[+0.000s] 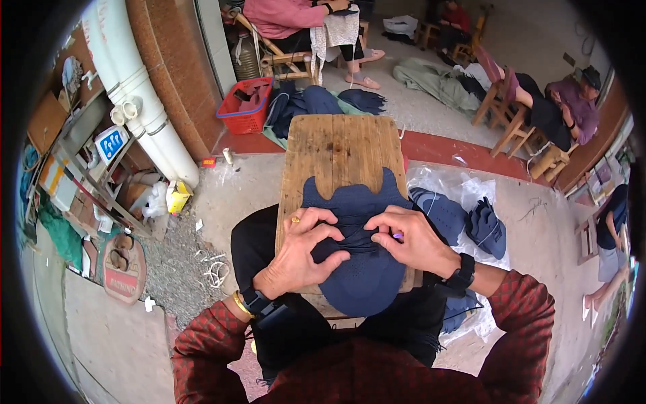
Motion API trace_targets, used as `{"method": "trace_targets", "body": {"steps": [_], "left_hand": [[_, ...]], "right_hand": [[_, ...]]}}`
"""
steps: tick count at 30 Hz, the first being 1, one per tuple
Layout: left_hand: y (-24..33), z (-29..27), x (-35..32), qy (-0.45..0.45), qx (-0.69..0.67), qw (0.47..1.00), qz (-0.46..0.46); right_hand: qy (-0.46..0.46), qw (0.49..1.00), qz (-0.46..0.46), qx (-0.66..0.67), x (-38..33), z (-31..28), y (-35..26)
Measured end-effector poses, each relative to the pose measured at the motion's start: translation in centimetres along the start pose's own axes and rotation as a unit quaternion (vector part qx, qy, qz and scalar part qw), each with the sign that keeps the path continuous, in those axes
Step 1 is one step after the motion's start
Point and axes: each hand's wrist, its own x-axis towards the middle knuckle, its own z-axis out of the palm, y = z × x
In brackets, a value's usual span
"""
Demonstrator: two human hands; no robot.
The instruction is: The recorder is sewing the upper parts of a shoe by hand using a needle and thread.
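A dark blue knitted shoe upper (pixel 363 289) lies on a wooden stool (pixel 340 135) between my knees, two pointed ends at the far side and a rounded end toward me. Dark cords run across its middle. My left hand (pixel 303 249), with a ring and a bracelet, curls its fingers onto the upper's left part beside these cords. My right hand (pixel 417 239) pinches at the cords' right side. A small purple-ended tool (pixel 398 237) shows between its fingers; most of it is hidden. Both wrists carry black straps.
More dark blue uppers (pixel 441 215) lie on clear plastic (pixel 501 266) at the right. Beyond the stool stand a red basket (pixel 245 108) and a dark blue pile (pixel 316 101). Several people sit farther back. A white pipe (pixel 134 87) and cluttered shelf (pixel 87 182) are left.
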Motion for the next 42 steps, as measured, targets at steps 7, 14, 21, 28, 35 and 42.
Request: {"method": "trace_targets", "body": {"steps": [7, 14, 21, 28, 35, 42], "left_hand": [[-0.5, 0.4, -0.3, 0.022, -0.025, 0.999, -0.034], [-0.3, 0.6, 0.0, 0.028, 0.001, 0.999, -0.027], [0.4, -0.3, 0.1, -0.043, -0.004, 0.998, -0.052], [0.3, -0.4, 0.2, -0.055, -0.021, 0.995, -0.074], [0.2, -0.3, 0.2, -0.041, -0.009, 0.997, -0.066], [0.1, -0.4, -0.1, -0.038, -0.019, 0.997, -0.065]], "right_hand": [[0.0, 0.999, -0.003, 0.044, -0.5, -0.2, 0.3], [0.044, 0.996, -0.025, -0.076, -0.3, 2.8, -1.8], [0.0, 0.993, 0.004, -0.122, 1.2, 3.9, -2.6], [-0.006, 0.997, -0.026, -0.075, 0.7, 4.0, -3.1], [-0.019, 0.998, -0.05, -0.03, 0.6, 2.8, -2.8], [0.04, 0.996, 0.044, -0.072, -0.5, -2.1, -1.2]]}}
